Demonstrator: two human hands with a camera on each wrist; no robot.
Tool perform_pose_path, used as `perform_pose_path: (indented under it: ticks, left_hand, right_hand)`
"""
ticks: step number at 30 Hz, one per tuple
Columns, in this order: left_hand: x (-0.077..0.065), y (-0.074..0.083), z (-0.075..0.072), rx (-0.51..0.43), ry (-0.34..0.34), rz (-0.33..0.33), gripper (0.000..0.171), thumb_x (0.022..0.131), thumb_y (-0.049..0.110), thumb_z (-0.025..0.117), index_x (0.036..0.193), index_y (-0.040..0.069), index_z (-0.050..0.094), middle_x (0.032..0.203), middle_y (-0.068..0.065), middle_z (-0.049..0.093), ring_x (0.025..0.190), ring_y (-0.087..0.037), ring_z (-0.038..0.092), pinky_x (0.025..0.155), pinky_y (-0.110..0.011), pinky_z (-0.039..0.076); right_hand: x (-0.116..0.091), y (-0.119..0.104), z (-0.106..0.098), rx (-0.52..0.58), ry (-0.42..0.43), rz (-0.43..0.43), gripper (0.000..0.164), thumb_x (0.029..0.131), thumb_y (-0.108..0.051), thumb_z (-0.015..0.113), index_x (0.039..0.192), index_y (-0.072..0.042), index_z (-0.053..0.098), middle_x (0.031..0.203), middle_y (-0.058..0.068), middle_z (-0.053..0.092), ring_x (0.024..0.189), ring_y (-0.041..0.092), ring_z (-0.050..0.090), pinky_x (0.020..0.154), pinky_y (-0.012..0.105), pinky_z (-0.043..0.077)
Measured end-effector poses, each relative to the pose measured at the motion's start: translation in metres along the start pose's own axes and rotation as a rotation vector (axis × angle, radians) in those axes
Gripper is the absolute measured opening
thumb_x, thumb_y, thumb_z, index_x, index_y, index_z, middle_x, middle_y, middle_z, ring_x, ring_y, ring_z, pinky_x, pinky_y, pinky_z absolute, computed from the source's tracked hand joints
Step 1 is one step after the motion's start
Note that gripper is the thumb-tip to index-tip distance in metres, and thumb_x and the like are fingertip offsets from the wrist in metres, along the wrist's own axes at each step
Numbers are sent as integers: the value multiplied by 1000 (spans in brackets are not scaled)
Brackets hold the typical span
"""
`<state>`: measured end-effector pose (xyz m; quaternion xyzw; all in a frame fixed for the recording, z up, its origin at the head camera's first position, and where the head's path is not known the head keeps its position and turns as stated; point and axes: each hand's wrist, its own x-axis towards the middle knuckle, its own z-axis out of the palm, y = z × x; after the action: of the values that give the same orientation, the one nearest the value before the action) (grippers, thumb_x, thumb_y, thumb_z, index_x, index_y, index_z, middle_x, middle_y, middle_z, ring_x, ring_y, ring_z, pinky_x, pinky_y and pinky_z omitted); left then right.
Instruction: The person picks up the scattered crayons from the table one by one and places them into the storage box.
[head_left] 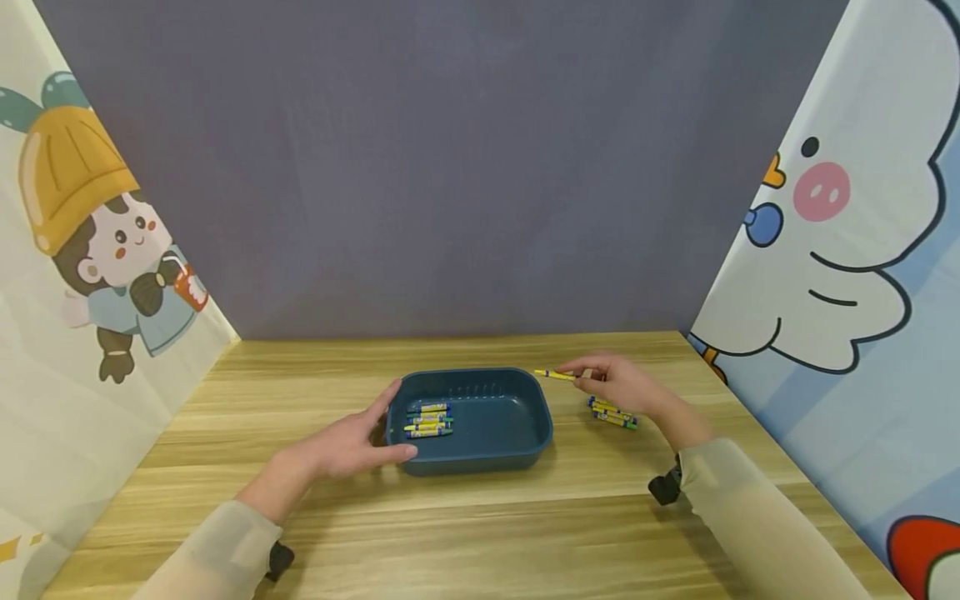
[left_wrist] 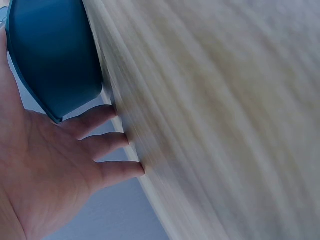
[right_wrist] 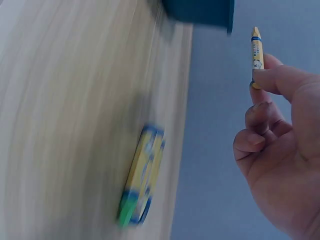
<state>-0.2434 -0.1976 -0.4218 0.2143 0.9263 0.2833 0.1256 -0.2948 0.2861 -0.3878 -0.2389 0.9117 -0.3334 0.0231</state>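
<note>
My right hand [head_left: 618, 383] pinches a yellow crayon [head_left: 551, 374] between thumb and forefinger. Its tip points toward the dark blue tray [head_left: 498, 427], just off the tray's back right corner. In the right wrist view the held crayon [right_wrist: 257, 52] shows a yellow tip and blue bands. At the tray's left end my left hand [head_left: 348, 446] is spread, thumb at the front rim and forefinger at the back corner. Its other fingers [left_wrist: 112, 171] extend straight down to the tabletop in the left wrist view. Several crayons [head_left: 429, 421] lie side by side inside the tray's left part.
Below my right wrist, a small bunch of crayons [head_left: 612, 414] lies on the wooden table [head_left: 465, 533], one with a green tip. A grey panel [head_left: 465, 183] rises behind the table. Printed cartoon sheets [head_left: 825, 275] line both sides.
</note>
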Motion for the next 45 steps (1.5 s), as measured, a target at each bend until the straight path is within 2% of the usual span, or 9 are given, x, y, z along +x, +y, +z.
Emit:
perform_pose_path:
  ticks: [4, 9, 15, 19, 23, 26, 33, 39, 45]
  left_hand:
    - [0, 0, 0, 3, -2, 3, 119, 97, 72, 70, 178, 28, -6, 166, -26, 52, 152, -49, 51, 124, -67, 39]
    - [0, 0, 0, 2, 0, 6, 120, 98, 72, 70, 178, 28, -6, 165, -27, 52, 152, -49, 51, 124, -67, 39]
    - [1, 0, 0, 1, -4, -3, 119, 97, 73, 69, 178, 29, -6, 166, -25, 51, 151, -49, 52, 123, -68, 40]
    - [2, -1, 0, -5, -6, -6, 119, 97, 73, 69, 178, 29, -6, 167, -23, 51, 150, -47, 53, 122, -68, 42]
    - [2, 0, -1, -14, -16, -5, 119, 98, 73, 68, 178, 27, -6, 168, -23, 50, 152, -47, 52, 122, -68, 41]
    - [1, 0, -2, -13, -23, 0, 118, 99, 73, 68, 178, 27, -6, 169, -24, 49, 152, -47, 52, 122, -68, 42]
    - [0, 0, -1, 6, -29, -13, 118, 99, 75, 66, 178, 29, -8, 169, -27, 47, 153, -48, 50, 122, -68, 41]
    - [0, 1, -1, 5, -28, -18, 117, 99, 75, 66, 178, 30, -8, 168, -27, 47, 152, -50, 51, 122, -69, 41]
    - [0, -1, -1, 8, -14, -8, 117, 98, 74, 67, 178, 30, -6, 167, -25, 50, 151, -49, 52, 121, -68, 42]
  right_hand:
    - [12, -20, 12, 44, -29, -62, 33, 110, -16, 66, 142, -20, 75, 122, 10, 69, 68, 11, 51, 60, 28, 46]
    - [29, -46, 26, 63, -54, -94, 35, 110, -15, 66, 143, -21, 75, 126, 10, 71, 65, 11, 48, 60, 28, 44]
    - [46, -78, 50, 108, -97, -151, 35, 110, -12, 67, 143, -16, 75, 133, 13, 71, 67, 10, 47, 65, 28, 45]
    - [54, -96, 72, 117, -137, -154, 35, 111, -13, 64, 144, -20, 74, 134, 10, 68, 68, 12, 46, 67, 28, 46]
    - [60, -110, 96, 73, -179, -156, 34, 113, -18, 63, 143, -27, 74, 134, 5, 67, 71, 13, 49, 70, 29, 47]
    - [64, -116, 112, 53, -200, -143, 33, 113, -19, 63, 141, -30, 76, 133, 1, 68, 78, 13, 54, 73, 30, 49]
    - [71, -114, 140, 80, -232, -116, 30, 111, -16, 66, 136, -25, 79, 133, 1, 70, 98, 12, 59, 86, 34, 51]
    - [73, -107, 147, 75, -253, -107, 28, 110, -16, 67, 133, -26, 81, 134, -1, 71, 118, 16, 64, 103, 42, 54]
    - [75, -109, 149, -9, -283, -132, 27, 109, -14, 68, 130, -25, 83, 132, -4, 75, 121, 16, 65, 107, 41, 54]
